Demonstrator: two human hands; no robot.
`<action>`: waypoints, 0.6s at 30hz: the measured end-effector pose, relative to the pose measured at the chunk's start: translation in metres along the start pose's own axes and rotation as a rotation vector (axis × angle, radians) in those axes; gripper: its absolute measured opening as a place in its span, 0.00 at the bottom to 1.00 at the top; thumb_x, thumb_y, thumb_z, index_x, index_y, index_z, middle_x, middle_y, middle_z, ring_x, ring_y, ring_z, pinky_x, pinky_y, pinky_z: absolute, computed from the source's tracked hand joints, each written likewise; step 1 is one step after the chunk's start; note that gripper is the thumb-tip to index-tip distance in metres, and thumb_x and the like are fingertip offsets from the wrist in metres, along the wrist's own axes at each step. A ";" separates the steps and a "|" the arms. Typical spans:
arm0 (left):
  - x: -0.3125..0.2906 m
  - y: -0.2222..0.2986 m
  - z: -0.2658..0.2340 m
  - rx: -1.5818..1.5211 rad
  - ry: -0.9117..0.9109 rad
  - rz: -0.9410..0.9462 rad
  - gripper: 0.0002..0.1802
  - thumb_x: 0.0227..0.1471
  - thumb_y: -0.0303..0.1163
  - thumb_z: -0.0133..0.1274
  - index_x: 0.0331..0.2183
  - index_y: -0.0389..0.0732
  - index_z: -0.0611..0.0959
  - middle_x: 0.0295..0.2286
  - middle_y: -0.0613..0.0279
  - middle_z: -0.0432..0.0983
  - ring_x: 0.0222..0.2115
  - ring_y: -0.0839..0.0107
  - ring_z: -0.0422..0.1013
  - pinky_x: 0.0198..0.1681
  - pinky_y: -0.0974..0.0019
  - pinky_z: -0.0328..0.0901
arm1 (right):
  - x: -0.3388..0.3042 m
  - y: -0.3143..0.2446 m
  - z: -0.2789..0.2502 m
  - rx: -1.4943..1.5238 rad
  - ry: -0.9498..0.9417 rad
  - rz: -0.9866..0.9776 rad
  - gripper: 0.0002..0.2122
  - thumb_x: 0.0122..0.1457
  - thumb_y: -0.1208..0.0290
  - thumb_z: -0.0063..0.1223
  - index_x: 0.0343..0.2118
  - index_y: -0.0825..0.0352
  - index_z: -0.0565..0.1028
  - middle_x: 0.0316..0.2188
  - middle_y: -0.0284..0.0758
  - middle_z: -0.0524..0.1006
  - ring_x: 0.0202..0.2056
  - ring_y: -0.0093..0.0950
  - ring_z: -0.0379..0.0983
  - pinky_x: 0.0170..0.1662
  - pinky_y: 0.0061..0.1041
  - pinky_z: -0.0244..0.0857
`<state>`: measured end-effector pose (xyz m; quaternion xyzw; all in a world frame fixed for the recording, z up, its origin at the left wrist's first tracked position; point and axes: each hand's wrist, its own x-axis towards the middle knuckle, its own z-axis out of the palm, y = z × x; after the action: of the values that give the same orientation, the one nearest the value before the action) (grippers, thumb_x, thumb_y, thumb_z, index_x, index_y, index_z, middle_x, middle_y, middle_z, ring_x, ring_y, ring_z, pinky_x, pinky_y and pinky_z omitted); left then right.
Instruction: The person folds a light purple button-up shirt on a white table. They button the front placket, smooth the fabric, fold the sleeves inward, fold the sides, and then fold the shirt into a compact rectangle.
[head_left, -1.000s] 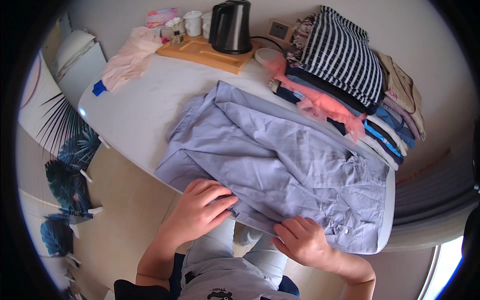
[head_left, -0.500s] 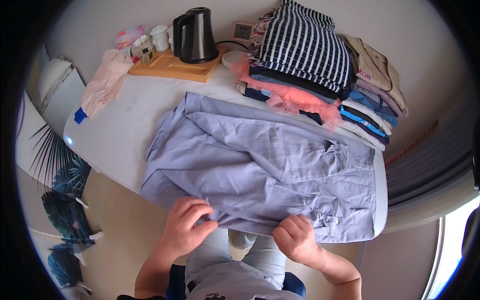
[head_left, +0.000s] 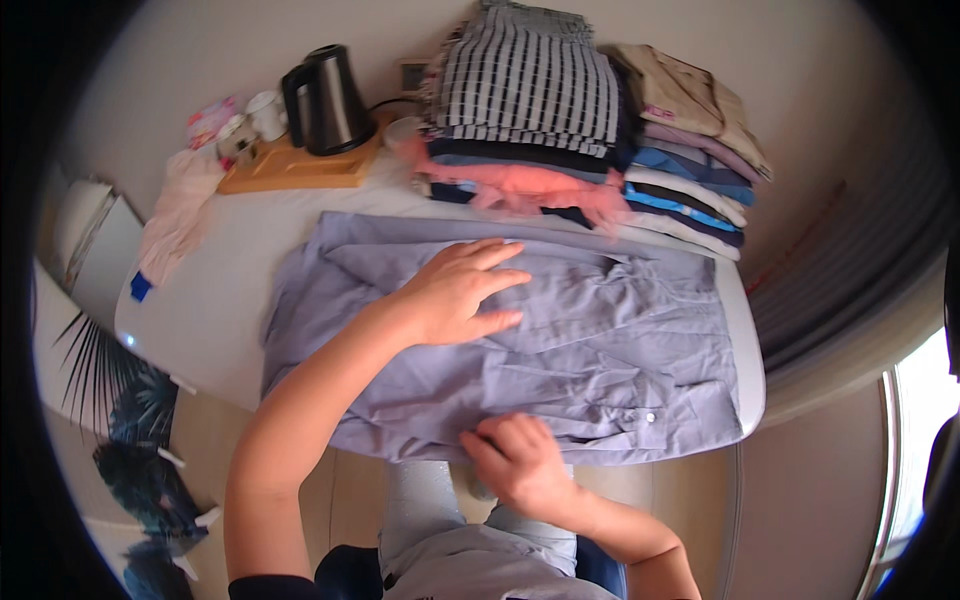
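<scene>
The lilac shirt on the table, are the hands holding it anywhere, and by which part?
The right hand pinches the lilac shirt at its near edge. The left hand only lies flat, fingers spread, on the shirt's middle, gripping nothing.

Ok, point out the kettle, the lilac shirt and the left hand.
kettle (head_left: 333, 105): head view, its dark body.
lilac shirt (head_left: 620, 330): head view, bare cloth right of the hand.
left hand (head_left: 455, 295): head view, its back.

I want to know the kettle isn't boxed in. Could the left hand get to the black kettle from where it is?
Probably yes. The left hand lies flat on the lilac shirt, and only shirt and bare white table lie between it and the black kettle on its wooden tray.
</scene>
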<state>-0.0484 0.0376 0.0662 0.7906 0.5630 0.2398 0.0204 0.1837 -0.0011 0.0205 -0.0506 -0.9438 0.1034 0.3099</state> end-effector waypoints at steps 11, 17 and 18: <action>0.011 0.026 0.030 0.022 -0.183 -0.037 0.39 0.50 0.56 0.53 0.60 0.50 0.66 0.63 0.48 0.48 0.63 0.47 0.45 0.62 0.38 0.41 | -0.041 0.045 -0.059 -0.017 0.105 0.376 0.21 0.49 0.64 0.63 0.45 0.68 0.74 0.49 0.42 0.72 0.46 0.39 0.70 0.43 0.35 0.66; -0.005 0.051 0.047 0.038 -0.342 0.034 0.39 0.50 0.55 0.53 0.60 0.49 0.66 0.63 0.49 0.47 0.63 0.46 0.45 0.62 0.37 0.39 | -0.078 0.072 -0.093 -0.072 -0.125 0.505 0.25 0.53 0.60 0.58 0.52 0.67 0.71 0.57 0.43 0.66 0.57 0.40 0.62 0.58 0.40 0.56; -0.004 0.051 0.046 0.015 -0.345 0.029 0.40 0.49 0.55 0.53 0.60 0.48 0.66 0.63 0.49 0.47 0.64 0.47 0.43 0.62 0.37 0.37 | -0.082 0.076 -0.100 -0.039 -0.114 0.487 0.24 0.53 0.61 0.58 0.51 0.67 0.72 0.56 0.43 0.67 0.56 0.40 0.63 0.58 0.38 0.58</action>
<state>0.0139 0.0267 0.0397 0.8282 0.5415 0.0965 0.1075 0.3114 0.0759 0.0348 -0.2765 -0.9215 0.1592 0.2213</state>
